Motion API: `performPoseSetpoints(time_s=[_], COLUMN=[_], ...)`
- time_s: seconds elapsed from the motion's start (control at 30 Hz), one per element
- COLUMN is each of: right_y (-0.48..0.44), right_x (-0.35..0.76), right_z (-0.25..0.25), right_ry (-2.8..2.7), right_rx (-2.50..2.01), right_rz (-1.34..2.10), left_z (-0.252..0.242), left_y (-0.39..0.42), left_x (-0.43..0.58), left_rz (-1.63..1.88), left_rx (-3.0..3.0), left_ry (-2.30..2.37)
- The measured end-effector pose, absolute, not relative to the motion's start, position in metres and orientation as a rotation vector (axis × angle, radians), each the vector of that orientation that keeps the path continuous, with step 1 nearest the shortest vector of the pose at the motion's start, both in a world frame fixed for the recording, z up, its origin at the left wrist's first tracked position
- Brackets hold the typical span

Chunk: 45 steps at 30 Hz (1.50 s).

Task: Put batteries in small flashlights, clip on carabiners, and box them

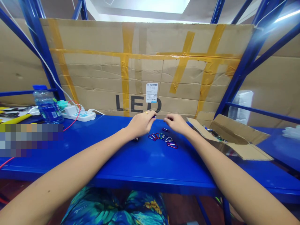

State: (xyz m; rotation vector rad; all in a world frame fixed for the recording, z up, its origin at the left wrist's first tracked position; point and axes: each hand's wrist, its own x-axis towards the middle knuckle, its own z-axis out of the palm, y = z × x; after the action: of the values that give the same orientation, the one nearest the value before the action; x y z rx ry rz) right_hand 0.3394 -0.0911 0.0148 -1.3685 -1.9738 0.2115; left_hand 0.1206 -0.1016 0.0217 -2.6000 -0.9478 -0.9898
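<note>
My left hand (142, 122) is raised over the back of the blue table, fingers pinched on a small dark and silver clip (155, 117), which looks like a carabiner. To its right, my right hand (176, 122) is curled with thumb and finger together; anything inside is hidden. Between and below the hands lies a curved row of carabiners (161, 136) in red, green and silver. A purple carabiner (165, 130) rests just behind the row, and a red one (172, 145) is at its right end. Small dark items (136, 139) show partly under my left wrist.
An open cardboard box (234, 142) with small packed items stands right of my right arm. At the left are a bottle (47, 104) with a blue cap and a white power strip (82, 116). A large cardboard sheet (100, 75) forms the back wall between blue posts.
</note>
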Motion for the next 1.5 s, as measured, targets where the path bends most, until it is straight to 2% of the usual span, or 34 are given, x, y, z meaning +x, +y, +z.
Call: performPoseSetpoints(time_s=[0.03,0.23,0.57,0.8,0.9,1.0,1.1,1.2,1.33,1.4,1.5], right_y=[-0.086,-0.065,-0.07,-0.094,-0.104,-0.116,-0.127,-0.132,-0.125,-0.121,-0.121], right_x=[0.343,0.349,0.347,0.345,0.359,0.387,0.415,0.429,0.405,0.378,0.332], right_z=[0.01,-0.011,-0.007,0.021,0.043,0.062,0.073,0.077,0.071,0.061,0.039], right_ry=[-2.027,-2.212,-2.244,-2.254,-2.047,-1.652,-1.324,-1.233,-1.422,-1.701,-2.161], right_rx=[-1.463,-1.785,-1.762,-1.599,-1.663,-1.995,-2.358,-2.454,-2.286,-1.961,-1.494], right_rz=[0.12,0.098,0.071,0.007,-0.204,-0.409,-0.39,-0.337,-0.376,-0.398,-0.237], left_z=[0.022,0.02,0.018,0.018,0.018,0.019,0.02,0.02,0.019,0.019,0.02], left_y=[-0.099,-0.086,-0.08,-0.081,-0.08,-0.08,-0.081,-0.082,-0.081,-0.081,-0.08], left_x=[0.119,0.109,0.107,0.107,0.107,0.107,0.107,0.108,0.108,0.107,0.106], left_rz=[-0.987,-0.925,-0.87,-0.833,-0.799,-0.769,-0.739,-0.724,-0.72,-0.717,-0.717], left_rx=[-2.588,-2.525,-2.55,-2.552,-2.547,-2.563,-2.578,-2.583,-2.587,-2.585,-2.562], left_ry=[-0.952,-1.011,-1.005,-1.043,-1.049,-1.071,-1.103,-1.125,-1.133,-1.136,-1.145])
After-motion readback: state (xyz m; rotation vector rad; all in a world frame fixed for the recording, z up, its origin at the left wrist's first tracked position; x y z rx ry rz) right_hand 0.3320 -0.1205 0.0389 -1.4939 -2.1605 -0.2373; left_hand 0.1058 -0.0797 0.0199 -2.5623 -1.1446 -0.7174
